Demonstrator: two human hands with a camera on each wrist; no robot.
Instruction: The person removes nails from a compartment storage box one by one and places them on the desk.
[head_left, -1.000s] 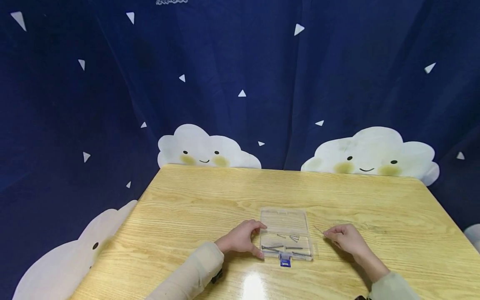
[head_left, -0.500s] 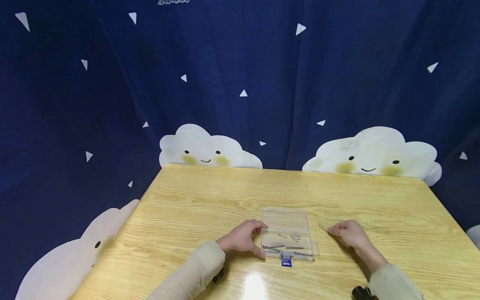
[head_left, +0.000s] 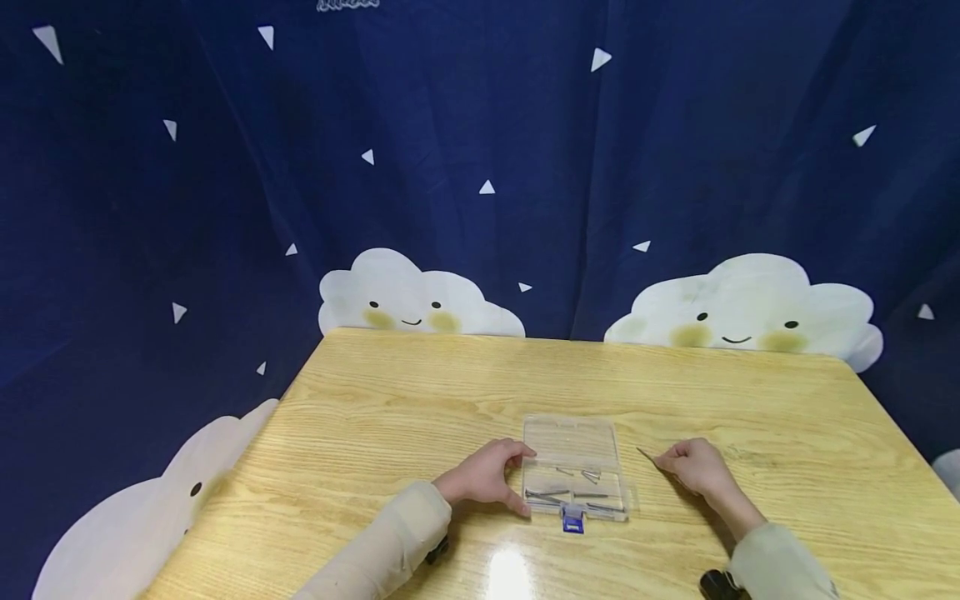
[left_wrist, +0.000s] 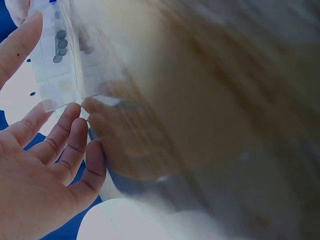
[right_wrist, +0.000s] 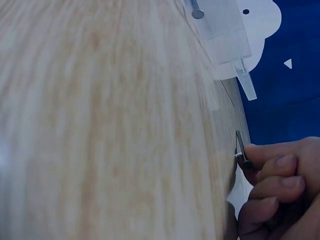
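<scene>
- Nail (head_left: pixel 647 457) pinched by the right hand (head_left: pixel 701 469), thumb against finger, right of the clear box (head_left: pixel 611 484).
- Several other nails (head_left: pixel 546 497) already inside, we judge; this one left.
- Lid (head_left: pixel 570 442) seemingly open, though clear plastic hampers us.
- Left hand (head_left: pixel 487 473) at the box's left side, fingers spread, loosely bent.

Case (head_left: pixel 570 440): clear plastic, rectangular, on the worktop (head_left: pixel 420 387), blue tab (head_left: pixel 573 523) at the near edge. Nails (head_left: pixel 547 497): metal, long and short, loose in the case's near half. Single nail (head_left: pixel 646 455): slender, flat-headed, pinched in the right hand (head_left: pixel 701 467), right of the case and apart, tip toward far left
</scene>
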